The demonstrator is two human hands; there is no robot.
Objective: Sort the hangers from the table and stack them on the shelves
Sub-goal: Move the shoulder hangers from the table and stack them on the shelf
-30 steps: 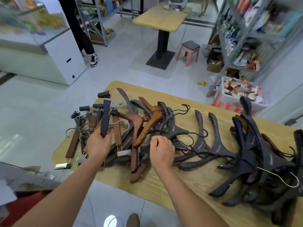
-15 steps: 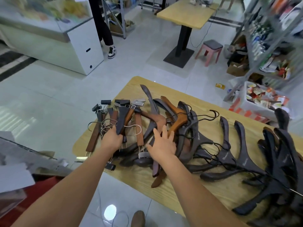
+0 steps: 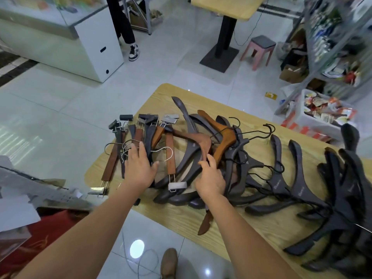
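Note:
A heap of hangers covers the wooden table (image 3: 182, 215). Clip hangers (image 3: 170, 158) with brown and dark bars and metal hooks lie at the left end. Brown coat hangers (image 3: 225, 135) sit in the middle among dark ones. A big pile of dark coat hangers (image 3: 342, 198) fills the right side. My left hand (image 3: 138, 167) rests flat on the clip hangers with its fingers spread, gripping nothing. My right hand (image 3: 211, 179) is curled around the arm of a reddish-brown coat hanger (image 3: 194, 138) in the middle heap.
A metal shelf rack (image 3: 326, 43) with goods stands at the right, a white bin of packets (image 3: 322, 115) below it. A pink stool (image 3: 259, 47), a second table (image 3: 227, 7), a white counter (image 3: 96, 47) and a person's legs (image 3: 124, 27) stand beyond. A cable (image 3: 141, 260) lies by my shoe (image 3: 169, 262).
My left hand let go of the dark hanger it held upright and now lies flat on the clip hangers. My right hand opened, then closed on the reddish-brown coat hanger.

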